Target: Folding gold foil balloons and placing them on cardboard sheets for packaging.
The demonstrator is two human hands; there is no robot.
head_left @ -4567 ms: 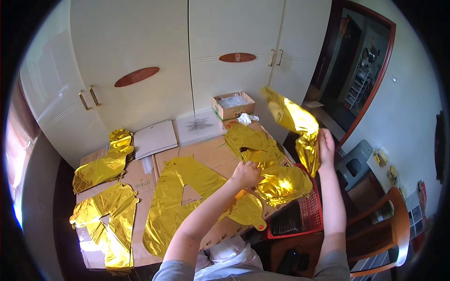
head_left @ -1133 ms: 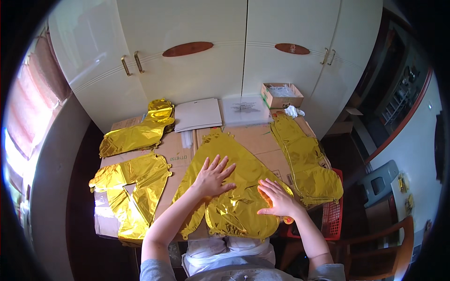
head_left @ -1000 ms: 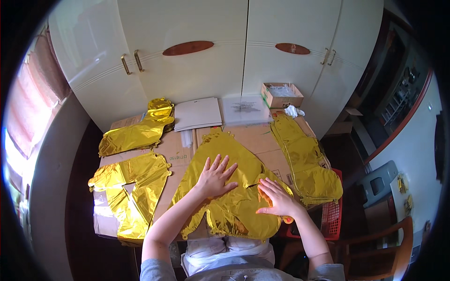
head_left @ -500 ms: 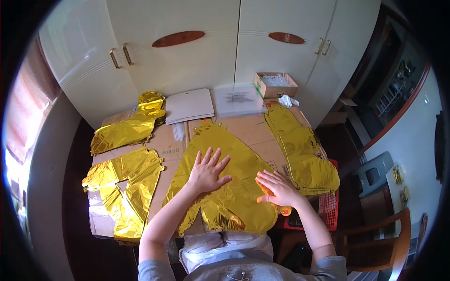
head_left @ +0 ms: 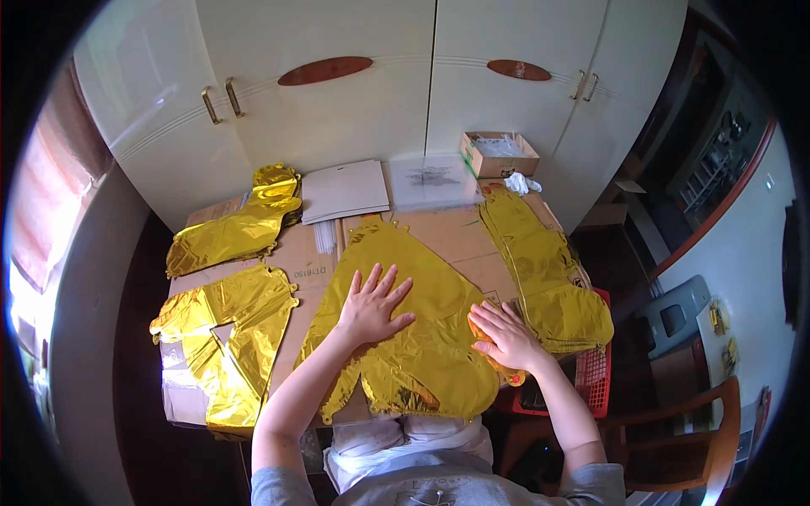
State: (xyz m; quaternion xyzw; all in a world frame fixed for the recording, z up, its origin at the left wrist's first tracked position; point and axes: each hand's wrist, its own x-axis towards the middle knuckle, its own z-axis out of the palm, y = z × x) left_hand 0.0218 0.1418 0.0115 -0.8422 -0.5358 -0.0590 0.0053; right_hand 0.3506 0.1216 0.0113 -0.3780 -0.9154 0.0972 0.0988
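Observation:
A large uninflated gold foil balloon lies flat in the middle of the cardboard-covered table, wide toward me and narrowing away. My left hand rests on it, palm down with fingers spread. On its right edge lies my right hand, fingers stretched out and fairly close together, holding nothing that I can see. An orange patch shows beside and under its fingers; I cannot tell what it is. Just right of that hand is another flat gold foil balloon. Two separate gold foil heaps, a nearer one and a farther one, lie on the left.
Along the back are grey-white boards, a clear plastic sheet, an open carton and a crumpled white piece. Cream cabinets stand behind. At my right are a red basket and a wooden chair.
My right hand has slid slightly to the right along the balloon's edge, and its thumb has drawn in toward the fingers. My left hand stays nearly in place.

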